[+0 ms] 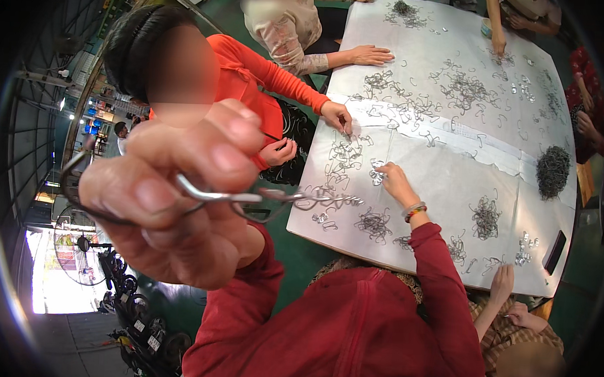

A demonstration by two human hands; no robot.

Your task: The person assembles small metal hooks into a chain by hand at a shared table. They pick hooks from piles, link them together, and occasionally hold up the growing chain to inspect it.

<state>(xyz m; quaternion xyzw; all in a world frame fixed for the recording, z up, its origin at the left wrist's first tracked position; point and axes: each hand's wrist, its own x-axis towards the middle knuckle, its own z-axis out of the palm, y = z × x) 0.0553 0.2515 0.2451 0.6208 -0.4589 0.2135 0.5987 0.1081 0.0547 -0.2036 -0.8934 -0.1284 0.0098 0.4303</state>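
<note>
Raised close to the camera, my left hand (172, 190) pinches bent metal wire hooks (222, 197) between thumb and fingers. A row of similar hooks trails from it toward the table's left edge; whether they are linked I cannot tell. My right hand (398, 184) reaches over the white-covered table (427, 213), fingertips down on a small cluster of shiny metal clips (377, 172). Loose dark wire hooks (343, 160) lie just left of it. Nearer me is a heap of wire hooks (374, 223), with a few shiny pieces (324, 220) beside it.
A co-worker in an orange top (253, 67) sits at left, one hand on the table. Other people sit around the far and right sides. More hook piles (465, 88) spread across it, with a dense dark heap (553, 172) and a black flat object (554, 252) at right.
</note>
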